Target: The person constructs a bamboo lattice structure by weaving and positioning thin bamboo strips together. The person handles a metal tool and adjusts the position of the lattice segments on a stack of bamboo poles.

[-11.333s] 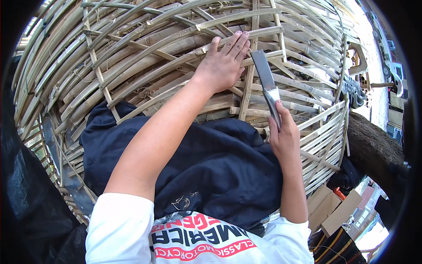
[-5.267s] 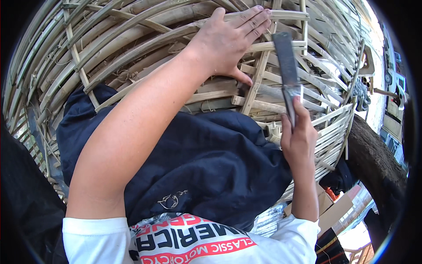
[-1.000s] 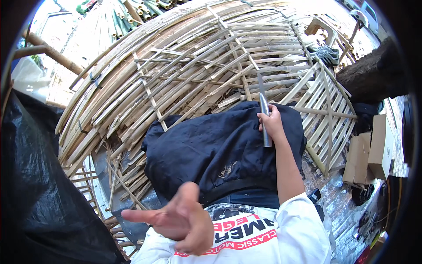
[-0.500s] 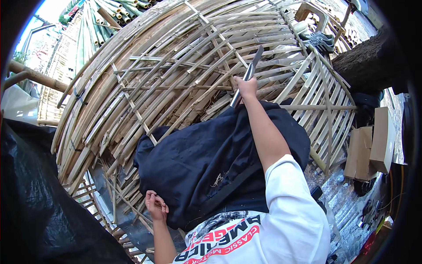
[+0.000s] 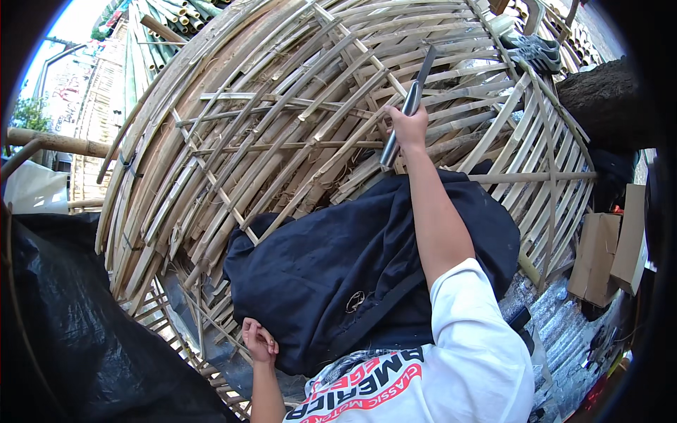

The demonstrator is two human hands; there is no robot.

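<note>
A cardboard box [image 5: 594, 255] sits at right — black sheeting [image 5: 67, 303] at left.

My right hand [image 5: 409, 129] wraps the metal handle of a knife [image 5: 410, 103], blade tilted up across the bamboo lattice [image 5: 486, 90]. My left hand [image 5: 259, 340], fingers curled, is at the lower left corner of the dark cloth [image 5: 303, 271]; a fibre curl [image 5: 355, 302] lies near that cloth's lower edge.

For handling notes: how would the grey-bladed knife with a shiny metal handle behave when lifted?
The knife is likely stiff: its blade looks straight. Its handle may be slippery, looking smooth and glossy. It's probably heavy for its size, seeming mostly metal.
</note>
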